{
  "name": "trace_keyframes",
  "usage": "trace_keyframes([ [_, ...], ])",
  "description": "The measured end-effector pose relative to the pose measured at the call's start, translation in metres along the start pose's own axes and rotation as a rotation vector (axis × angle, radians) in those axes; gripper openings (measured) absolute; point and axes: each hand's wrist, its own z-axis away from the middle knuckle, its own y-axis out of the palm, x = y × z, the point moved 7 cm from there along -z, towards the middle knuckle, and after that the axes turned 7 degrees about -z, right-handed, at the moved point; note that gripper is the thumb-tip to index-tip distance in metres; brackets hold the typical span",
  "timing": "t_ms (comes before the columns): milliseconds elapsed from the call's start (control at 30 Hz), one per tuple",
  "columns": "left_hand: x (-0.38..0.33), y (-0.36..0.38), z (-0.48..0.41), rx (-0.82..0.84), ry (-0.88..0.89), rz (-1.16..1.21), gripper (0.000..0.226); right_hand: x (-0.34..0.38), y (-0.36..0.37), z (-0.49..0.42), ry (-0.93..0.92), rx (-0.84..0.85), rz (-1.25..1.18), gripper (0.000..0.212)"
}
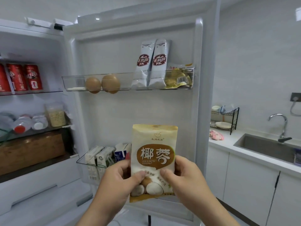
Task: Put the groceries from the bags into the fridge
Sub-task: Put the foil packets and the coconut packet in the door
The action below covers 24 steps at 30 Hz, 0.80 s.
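Note:
A white and tan pouch of desiccated coconut (154, 154) stands upright in front of the open fridge door (114, 115). My left hand (120, 178) grips its lower left edge, thumb across the front. My right hand (187, 176) grips the lower right edge the same way. The pouch hides part of the lower door bin (84, 160), which holds milk cartons (97, 156). The upper door bin (73, 82) carries two eggs (104, 84), two white milk powder pouches (151, 64) and a yellow snack packet (179, 77).
Inside the fridge at left are red cans (24, 77) on the top shelf, bottles (24, 123) and a jar (56, 115) on the middle shelf, and a brown box (32, 149) below. To the right stands a counter with a sink (267, 147), tap (281, 126) and dish rack (224, 119).

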Motion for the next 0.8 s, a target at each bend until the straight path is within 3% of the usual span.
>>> trace_keyframes([
  [200,-0.017,0.013,-0.044,0.07,0.08,-0.119,0.013,-0.004,-0.021,-0.031,-0.021,-0.131,0.066,0.009],
  [400,-0.008,0.032,-0.09,0.222,0.105,-0.272,0.018,-0.017,-0.035,-0.049,0.062,-0.264,0.146,0.01],
  [633,0.007,0.052,-0.121,0.359,0.186,-0.464,0.008,-0.03,-0.04,-0.05,0.165,-0.354,0.252,0.015],
  [800,0.017,0.062,-0.133,0.441,0.199,-0.451,0.015,-0.032,-0.045,-0.046,0.181,-0.425,0.373,0.014],
])
